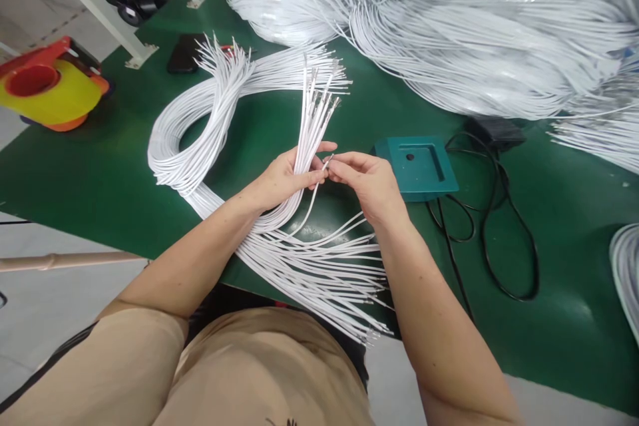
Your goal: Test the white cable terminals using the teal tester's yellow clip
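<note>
My left hand (287, 176) is closed round a bundle of white wires (307, 136), whose metal-tipped ends fan out above it. Its thumb and a fingertip also meet at the end of one single wire (314, 198) that stands apart from the bundle. My right hand (367, 180) pinches at that same wire end; the small tip between the fingers is mostly hidden. Below my hands, many more loose white wires (314, 259) spread to the right over the table's front edge. Left of them a coiled bundle of white wires (170, 140) lies on the green table.
A teal box (417, 166) with a recessed top and black cables (499, 226) lies right of my hands. Large heaps of white wire (479, 33) fill the back. A dark flat object (184, 53), a yellow and red tape dispenser (54, 86) and a metal post (100, 6) stand left.
</note>
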`<state>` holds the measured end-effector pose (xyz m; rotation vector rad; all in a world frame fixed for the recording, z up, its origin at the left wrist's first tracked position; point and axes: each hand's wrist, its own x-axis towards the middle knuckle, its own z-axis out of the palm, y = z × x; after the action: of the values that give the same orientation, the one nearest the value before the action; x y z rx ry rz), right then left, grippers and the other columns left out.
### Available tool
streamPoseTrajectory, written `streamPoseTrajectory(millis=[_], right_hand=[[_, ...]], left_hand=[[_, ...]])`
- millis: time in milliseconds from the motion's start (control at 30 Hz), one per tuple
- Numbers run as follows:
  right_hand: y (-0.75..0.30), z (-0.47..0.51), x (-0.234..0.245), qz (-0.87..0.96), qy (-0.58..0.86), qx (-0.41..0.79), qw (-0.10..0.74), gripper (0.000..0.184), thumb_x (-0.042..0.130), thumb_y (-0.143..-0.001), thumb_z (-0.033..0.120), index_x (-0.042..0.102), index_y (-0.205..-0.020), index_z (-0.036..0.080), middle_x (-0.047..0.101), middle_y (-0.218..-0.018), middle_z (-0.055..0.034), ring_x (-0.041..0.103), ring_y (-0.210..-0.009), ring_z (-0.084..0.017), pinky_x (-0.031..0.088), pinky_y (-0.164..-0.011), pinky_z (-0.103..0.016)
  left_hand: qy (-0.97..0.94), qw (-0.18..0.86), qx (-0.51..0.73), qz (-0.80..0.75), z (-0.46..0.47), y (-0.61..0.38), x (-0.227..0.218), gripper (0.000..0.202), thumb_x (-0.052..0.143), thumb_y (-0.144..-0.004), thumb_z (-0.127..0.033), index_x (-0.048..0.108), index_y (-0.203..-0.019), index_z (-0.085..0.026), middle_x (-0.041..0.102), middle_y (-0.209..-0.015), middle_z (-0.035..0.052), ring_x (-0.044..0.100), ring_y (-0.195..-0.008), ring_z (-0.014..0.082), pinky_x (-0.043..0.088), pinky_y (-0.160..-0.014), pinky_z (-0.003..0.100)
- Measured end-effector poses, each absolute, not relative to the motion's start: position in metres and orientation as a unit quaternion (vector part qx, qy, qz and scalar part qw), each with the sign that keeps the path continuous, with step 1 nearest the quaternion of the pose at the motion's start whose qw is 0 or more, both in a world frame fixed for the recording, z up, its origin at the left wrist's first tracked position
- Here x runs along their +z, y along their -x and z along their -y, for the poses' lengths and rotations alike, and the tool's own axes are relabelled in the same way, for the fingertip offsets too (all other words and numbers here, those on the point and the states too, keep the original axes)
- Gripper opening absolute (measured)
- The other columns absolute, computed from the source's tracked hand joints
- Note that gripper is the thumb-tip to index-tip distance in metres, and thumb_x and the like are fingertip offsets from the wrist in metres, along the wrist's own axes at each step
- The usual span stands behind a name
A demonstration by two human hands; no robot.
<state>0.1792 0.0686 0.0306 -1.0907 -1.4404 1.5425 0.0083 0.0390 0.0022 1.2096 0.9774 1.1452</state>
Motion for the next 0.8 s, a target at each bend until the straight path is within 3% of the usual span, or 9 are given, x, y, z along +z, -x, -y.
streamPoseTrajectory(millis=[167, 267, 333, 500, 633, 800], right_hand=[[-0.173, -0.065, 0.020, 0.760, 0.449, 0.292, 0.368, 0.020, 0.050, -0.088, 0.022, 0.065, -0.076, 0.017, 0.065, -0.079, -0.0058, 0.056, -0.074, -0.017, 0.044, -0.074, -0.034], [-0.171, -0.065, 0.017, 0.863, 0.405, 0.074, 0.293, 0.033, 0.034, -0.095, 0.020, 0.063, -0.080, 0.016, 0.062, -0.085, -0.0121, 0.052, -0.083, -0.023, 0.040, -0.077, -0.038], [-0.173, -0.067, 0.019, 0.898, 0.375, 0.002, 0.231, 0.037, 0.030, -0.096, 0.020, 0.064, -0.083, 0.016, 0.062, -0.087, -0.0133, 0.050, -0.085, -0.025, 0.038, -0.079, -0.039], [-0.184, -0.079, 0.024, 0.890, 0.414, -0.063, 0.180, 0.032, 0.034, -0.094, 0.017, 0.063, -0.108, 0.015, 0.066, -0.108, -0.0136, 0.050, -0.101, -0.028, 0.029, -0.099, -0.044], [-0.191, -0.089, 0.023, 0.898, 0.426, -0.028, 0.108, 0.030, 0.036, -0.089, 0.010, 0.065, -0.095, 0.013, 0.070, -0.088, -0.0130, 0.055, -0.088, -0.026, 0.032, -0.095, -0.042], [-0.194, -0.092, 0.024, 0.903, 0.416, -0.002, 0.113, 0.024, 0.043, -0.085, 0.008, 0.065, -0.092, 0.015, 0.070, -0.088, -0.0124, 0.055, -0.089, -0.026, 0.035, -0.089, -0.040]], left_hand=[[-0.475, 0.602, 0.481, -0.424, -0.039, -0.008, 0.004, 0.043, 0.074, -0.075, -0.022, 0.063, -0.117, -0.019, 0.059, -0.078, -0.0014, 0.057, -0.068, 0.0075, 0.048, -0.064, 0.020], [-0.426, 0.638, 0.470, -0.436, -0.041, -0.007, 0.007, 0.047, 0.076, -0.072, -0.021, 0.061, -0.116, -0.016, 0.060, -0.075, -0.0016, 0.054, -0.059, 0.0058, 0.046, -0.059, 0.020], [-0.414, 0.638, 0.464, -0.454, -0.042, -0.007, 0.008, 0.048, 0.076, -0.070, -0.020, 0.060, -0.115, -0.014, 0.061, -0.073, -0.0009, 0.053, -0.057, 0.0060, 0.044, -0.056, 0.020], [-0.454, 0.547, 0.453, -0.537, -0.044, -0.009, 0.008, 0.046, 0.074, -0.071, -0.018, 0.059, -0.114, -0.014, 0.066, -0.075, 0.0017, 0.056, -0.059, 0.0079, 0.043, -0.054, 0.020], [-0.487, 0.508, 0.422, -0.571, -0.045, -0.010, 0.009, 0.044, 0.071, -0.073, -0.020, 0.058, -0.115, -0.014, 0.068, -0.077, 0.0032, 0.056, -0.056, 0.0077, 0.047, -0.055, 0.022], [-0.493, 0.486, 0.407, -0.596, -0.047, -0.012, 0.011, 0.043, 0.072, -0.071, -0.019, 0.058, -0.112, -0.013, 0.068, -0.074, 0.0022, 0.054, -0.050, 0.0068, 0.047, -0.052, 0.023]])
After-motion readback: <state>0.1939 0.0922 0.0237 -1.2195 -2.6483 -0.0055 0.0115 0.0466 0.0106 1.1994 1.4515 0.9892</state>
